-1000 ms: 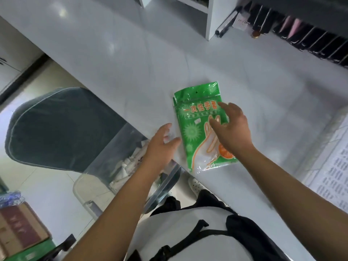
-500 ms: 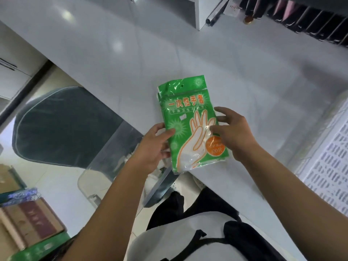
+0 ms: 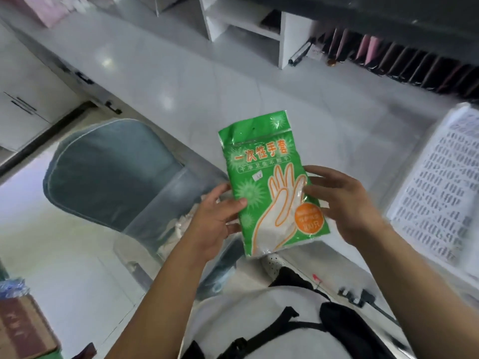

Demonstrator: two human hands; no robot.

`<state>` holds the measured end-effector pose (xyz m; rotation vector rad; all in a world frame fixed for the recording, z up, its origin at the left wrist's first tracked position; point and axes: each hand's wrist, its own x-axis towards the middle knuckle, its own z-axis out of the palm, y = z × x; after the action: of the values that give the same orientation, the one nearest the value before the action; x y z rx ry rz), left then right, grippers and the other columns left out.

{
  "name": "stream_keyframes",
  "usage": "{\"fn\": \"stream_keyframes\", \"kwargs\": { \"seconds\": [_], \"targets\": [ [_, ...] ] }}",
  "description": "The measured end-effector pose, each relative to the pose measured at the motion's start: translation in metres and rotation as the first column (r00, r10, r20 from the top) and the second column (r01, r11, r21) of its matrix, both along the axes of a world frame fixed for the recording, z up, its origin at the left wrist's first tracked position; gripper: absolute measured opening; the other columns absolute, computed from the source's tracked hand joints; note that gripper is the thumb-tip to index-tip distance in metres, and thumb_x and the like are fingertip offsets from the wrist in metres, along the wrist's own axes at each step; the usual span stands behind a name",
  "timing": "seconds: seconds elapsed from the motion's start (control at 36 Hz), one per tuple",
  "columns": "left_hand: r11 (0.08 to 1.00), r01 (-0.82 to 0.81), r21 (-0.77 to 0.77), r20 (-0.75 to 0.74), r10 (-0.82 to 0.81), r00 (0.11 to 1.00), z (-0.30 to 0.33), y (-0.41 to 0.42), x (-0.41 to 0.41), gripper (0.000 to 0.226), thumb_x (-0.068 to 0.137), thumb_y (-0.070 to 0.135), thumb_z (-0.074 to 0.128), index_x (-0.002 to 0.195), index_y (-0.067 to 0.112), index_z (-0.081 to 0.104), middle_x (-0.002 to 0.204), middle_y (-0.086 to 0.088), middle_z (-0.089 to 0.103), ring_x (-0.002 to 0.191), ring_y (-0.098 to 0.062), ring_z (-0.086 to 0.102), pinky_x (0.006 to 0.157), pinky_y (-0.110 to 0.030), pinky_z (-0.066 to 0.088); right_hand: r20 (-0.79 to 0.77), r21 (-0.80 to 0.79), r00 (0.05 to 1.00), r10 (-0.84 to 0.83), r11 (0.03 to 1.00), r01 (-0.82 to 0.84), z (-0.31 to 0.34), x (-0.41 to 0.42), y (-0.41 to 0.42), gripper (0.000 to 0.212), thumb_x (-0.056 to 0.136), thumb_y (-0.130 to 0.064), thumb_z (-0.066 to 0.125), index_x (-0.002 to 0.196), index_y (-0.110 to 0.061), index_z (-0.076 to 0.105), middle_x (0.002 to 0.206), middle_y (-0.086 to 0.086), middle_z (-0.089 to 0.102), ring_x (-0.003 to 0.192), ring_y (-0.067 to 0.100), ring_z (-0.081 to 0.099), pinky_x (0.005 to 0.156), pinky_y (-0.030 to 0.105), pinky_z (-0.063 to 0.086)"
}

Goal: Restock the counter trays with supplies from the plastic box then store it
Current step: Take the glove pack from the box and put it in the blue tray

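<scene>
A green packet of disposable gloves (image 3: 264, 177) with orange print is held up over the front edge of the white counter (image 3: 181, 81). My left hand (image 3: 215, 218) grips its left edge, thumb on the front. My right hand (image 3: 344, 200) holds its right edge with the fingers curled round it. Below my left hand stands the clear plastic box (image 3: 168, 211) on a chair, with white supplies inside. A white perforated tray (image 3: 438, 182) sits on the counter at the right.
A grey-blue chair (image 3: 108, 172) stands left of the counter. White shelf compartments (image 3: 248, 29) and a row of dark and pink packets (image 3: 404, 60) line the back. Cardboard boxes (image 3: 23, 327) lie on the floor at the lower left.
Both hands have lifted the green packet off the counter and now hold it by its two sides. The view has tilted up, showing more of the back shelves.
</scene>
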<state>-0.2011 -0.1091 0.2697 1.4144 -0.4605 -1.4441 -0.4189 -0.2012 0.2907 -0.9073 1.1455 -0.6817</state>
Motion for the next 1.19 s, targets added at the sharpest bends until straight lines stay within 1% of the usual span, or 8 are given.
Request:
{"fn": "stream_keyframes", "kwargs": {
  "seconds": [0.08, 0.17, 0.31, 0.39, 0.53, 0.67, 0.78, 1.19],
  "targets": [
    [0.995, 0.068, -0.07, -0.042, -0.071, 0.997, 0.007, 0.031, 0.002, 0.056, 0.075, 0.011, 0.075, 0.128, 0.015, 0.057, 0.113, -0.01, 0.073, 0.09, -0.027, 0.072, 0.076, -0.045, 0.056, 0.024, 0.008, 1.0, -0.012, 1.0, 0.012, 0.01, -0.009, 0.037, 0.05, 0.085, -0.005, 0.069, 0.131, -0.022, 0.057, 0.106, 0.014, 0.075, 0.093, 0.031, 0.073, 0.075, 0.049, 0.06],
    [0.983, 0.134, -0.125, -0.115, -0.149, 0.982, 0.008, 0.056, 0.001, 0.055, 0.073, 0.007, 0.074, 0.125, 0.019, 0.059, 0.109, -0.011, 0.074, 0.088, -0.025, 0.072, 0.066, -0.038, 0.059, -0.029, 0.026, 0.996, 0.085, 0.996, -0.084, 0.021, -0.023, 0.074, 0.047, 0.08, -0.019, 0.071, 0.127, -0.016, 0.062, 0.109, 0.016, 0.074, 0.103, 0.039, 0.069, 0.094, 0.058, 0.052],
    [0.941, 0.294, -0.171, -0.208, -0.326, 0.922, -0.004, 0.079, -0.024, 0.05, 0.074, 0.005, 0.07, 0.12, 0.022, 0.06, 0.107, -0.008, 0.073, 0.085, -0.021, 0.072, 0.059, -0.03, 0.056, -0.027, 0.024, 1.0, -0.002, 1.0, 0.003, 0.034, -0.059, 0.136, 0.037, 0.081, -0.014, 0.065, 0.117, -0.005, 0.068, 0.108, 0.019, 0.073, 0.092, 0.036, 0.07, 0.076, 0.044, 0.06],
    [0.895, 0.398, -0.202, -0.251, -0.44, 0.862, -0.005, 0.089, -0.05, 0.052, 0.076, 0.005, 0.068, 0.124, 0.02, 0.057, 0.105, -0.009, 0.073, 0.084, -0.022, 0.072, 0.059, -0.03, 0.056, -0.025, 0.02, 0.992, -0.121, 0.992, 0.121, 0.038, -0.09, 0.172, 0.04, 0.079, -0.016, 0.067, 0.116, -0.003, 0.068, 0.111, 0.021, 0.071, 0.092, 0.036, 0.069, 0.081, 0.049, 0.057],
    [0.799, 0.545, -0.253, -0.251, -0.598, 0.761, 0.001, 0.1, -0.094, 0.048, 0.075, 0.003, 0.069, 0.119, 0.021, 0.059, 0.097, -0.009, 0.076, 0.08, -0.022, 0.073, 0.057, -0.029, 0.056, -0.065, 0.019, 0.983, -0.173, 0.985, 0.174, 0.045, -0.134, 0.224, 0.069, 0.054, -0.041, 0.091, 0.11, -0.005, 0.071, 0.11, 0.022, 0.071, 0.093, 0.034, 0.071, 0.076, 0.044, 0.06],
    [0.737, 0.626, -0.253, -0.194, -0.673, 0.714, 0.011, 0.107, -0.131, 0.055, 0.076, 0.005, 0.07, 0.127, 0.019, 0.056, 0.106, -0.015, 0.074, 0.09, -0.027, 0.072, 0.064, -0.031, 0.056, -0.098, -0.011, 0.948, -0.304, 0.953, 0.304, 0.049, -0.166, 0.253, 0.03, 0.081, -0.019, 0.069, 0.107, -0.004, 0.071, 0.108, 0.023, 0.071, 0.096, 0.04, 0.07, 0.082, 0.049, 0.059],
    [0.713, 0.654, -0.251, -0.139, -0.696, 0.705, 0.018, 0.106, -0.161, 0.054, 0.078, 0.001, 0.072, 0.127, 0.017, 0.057, 0.11, -0.018, 0.073, 0.095, -0.029, 0.072, 0.072, -0.03, 0.057, -0.066, -0.014, 0.938, -0.341, 0.94, 0.341, 0.048, -0.191, 0.264, 0.027, 0.083, -0.015, 0.066, 0.107, -0.002, 0.069, 0.107, 0.022, 0.071, 0.097, 0.039, 0.07, 0.087, 0.052, 0.057],
    [0.641, 0.735, -0.22, -0.071, -0.762, 0.644, 0.03, 0.106, -0.373, 0.055, 0.077, 0.005, 0.068, 0.128, 0.02, 0.055, 0.105, -0.014, 0.074, 0.088, -0.025, 0.072, 0.063, -0.029, 0.055, 0.073, -0.015, 0.904, -0.421, 0.906, 0.423, 0.047, -0.396, 0.285, 0.027, 0.078, -0.013, 0.069, 0.105, -0.009, 0.074, 0.112, 0.02, 0.072, 0.1, 0.041, 0.07, 0.08, 0.051, 0.06]
  ]
}}
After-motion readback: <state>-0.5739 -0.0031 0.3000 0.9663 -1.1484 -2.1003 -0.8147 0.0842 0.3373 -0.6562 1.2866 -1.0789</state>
